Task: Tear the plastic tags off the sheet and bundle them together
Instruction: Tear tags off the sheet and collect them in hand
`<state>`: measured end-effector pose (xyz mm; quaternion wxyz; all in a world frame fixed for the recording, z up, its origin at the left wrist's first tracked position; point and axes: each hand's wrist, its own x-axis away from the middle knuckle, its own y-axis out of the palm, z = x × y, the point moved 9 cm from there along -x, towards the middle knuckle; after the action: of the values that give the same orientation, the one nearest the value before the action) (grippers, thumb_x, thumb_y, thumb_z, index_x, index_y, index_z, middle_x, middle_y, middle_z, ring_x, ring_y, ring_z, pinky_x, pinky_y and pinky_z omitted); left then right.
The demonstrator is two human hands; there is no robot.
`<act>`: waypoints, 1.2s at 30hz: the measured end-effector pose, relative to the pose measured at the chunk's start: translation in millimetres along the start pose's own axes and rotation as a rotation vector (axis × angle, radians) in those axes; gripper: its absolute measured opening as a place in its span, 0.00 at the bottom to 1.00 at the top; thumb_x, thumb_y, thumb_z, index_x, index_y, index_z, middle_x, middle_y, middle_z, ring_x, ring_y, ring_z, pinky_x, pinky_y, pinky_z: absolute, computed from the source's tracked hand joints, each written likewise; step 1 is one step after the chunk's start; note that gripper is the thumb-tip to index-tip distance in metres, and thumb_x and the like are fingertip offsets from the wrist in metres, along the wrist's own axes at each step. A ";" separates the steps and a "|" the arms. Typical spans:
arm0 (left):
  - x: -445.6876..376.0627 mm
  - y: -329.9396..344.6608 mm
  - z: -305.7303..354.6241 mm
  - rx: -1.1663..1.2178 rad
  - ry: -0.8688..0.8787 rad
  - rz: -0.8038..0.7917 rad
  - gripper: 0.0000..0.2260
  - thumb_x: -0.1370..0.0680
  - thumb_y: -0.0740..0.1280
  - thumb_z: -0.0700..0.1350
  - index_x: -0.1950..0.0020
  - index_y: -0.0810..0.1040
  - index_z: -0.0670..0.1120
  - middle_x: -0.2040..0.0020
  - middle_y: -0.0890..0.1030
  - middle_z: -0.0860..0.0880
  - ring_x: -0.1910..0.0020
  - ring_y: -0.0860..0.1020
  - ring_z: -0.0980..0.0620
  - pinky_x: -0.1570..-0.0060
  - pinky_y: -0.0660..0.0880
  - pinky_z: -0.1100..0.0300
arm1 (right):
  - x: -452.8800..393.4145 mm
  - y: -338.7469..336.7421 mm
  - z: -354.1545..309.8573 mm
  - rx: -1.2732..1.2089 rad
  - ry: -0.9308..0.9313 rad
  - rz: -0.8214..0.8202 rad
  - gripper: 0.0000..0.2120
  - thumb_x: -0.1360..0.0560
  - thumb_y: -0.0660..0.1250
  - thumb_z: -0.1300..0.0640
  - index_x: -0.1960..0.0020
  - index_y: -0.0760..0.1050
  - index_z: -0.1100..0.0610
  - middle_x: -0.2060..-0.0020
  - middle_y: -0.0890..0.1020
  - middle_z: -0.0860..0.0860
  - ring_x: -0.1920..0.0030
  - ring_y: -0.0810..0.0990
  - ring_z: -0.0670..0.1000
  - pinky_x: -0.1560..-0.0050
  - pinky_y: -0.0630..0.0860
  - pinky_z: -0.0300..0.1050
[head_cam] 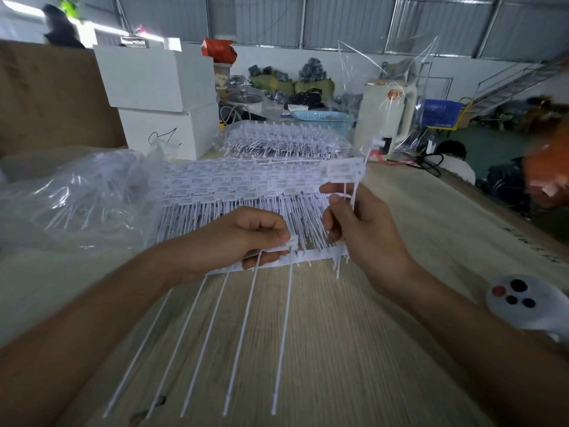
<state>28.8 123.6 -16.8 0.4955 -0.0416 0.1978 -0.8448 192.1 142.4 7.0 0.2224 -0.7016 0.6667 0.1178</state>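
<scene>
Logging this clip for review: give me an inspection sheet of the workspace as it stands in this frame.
Surface: pale wood-grain table.
Job's things: partly stripped tag sheet, five long tails still hanging; torn-off tags; stacked tag sheets behind.
Clutter: clear plastic bag, white boxes, blue basket, white controller.
Grips: left hand pinches the sheet; right hand holds the torn-off tags upright.
Cables: black cable at the table's far edge.
Surroundings: warehouse, corrugated wall, a seated person.
</scene>
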 end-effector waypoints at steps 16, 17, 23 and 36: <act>4.8 -0.7 14.2 -0.099 0.043 0.040 0.10 0.17 0.63 0.46 0.57 0.79 0.49 0.63 0.83 0.50 0.69 0.75 0.47 0.64 0.78 0.52 | 6.0 -3.9 20.2 -0.160 0.118 0.045 0.10 0.15 0.61 0.51 0.51 0.79 0.50 0.76 0.64 0.46 0.76 0.60 0.46 0.75 0.60 0.38; 4.8 -2.9 14.5 -0.119 0.043 0.059 0.10 0.17 0.62 0.47 0.57 0.78 0.50 0.64 0.83 0.52 0.70 0.76 0.47 0.64 0.80 0.50 | 4.3 -3.9 16.9 -0.175 0.114 0.039 0.10 0.15 0.61 0.51 0.52 0.79 0.50 0.76 0.63 0.45 0.76 0.59 0.46 0.75 0.59 0.37; 0.6 -14.2 18.9 -0.372 0.093 0.212 0.11 0.16 0.60 0.50 0.58 0.73 0.57 0.68 0.79 0.56 0.72 0.74 0.59 0.71 0.68 0.67 | 7.1 6.7 1.5 -0.160 0.154 -0.085 0.13 0.19 0.67 0.47 0.55 0.81 0.56 0.76 0.62 0.45 0.77 0.58 0.46 0.76 0.57 0.36; 3.2 -4.1 31.1 -0.292 0.156 0.263 0.01 0.18 0.66 0.45 0.48 0.75 0.48 0.64 0.85 0.49 0.68 0.81 0.52 0.68 0.73 0.66 | 17.6 15.5 -3.4 -0.137 0.262 -0.321 0.13 0.21 0.70 0.53 0.63 0.73 0.54 0.73 0.72 0.49 0.78 0.61 0.44 0.77 0.57 0.35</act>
<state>32.1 113.5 12.8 0.5735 -0.0212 0.3597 -0.7357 177.8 125.1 -0.5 0.1017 -0.8215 0.5600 0.0340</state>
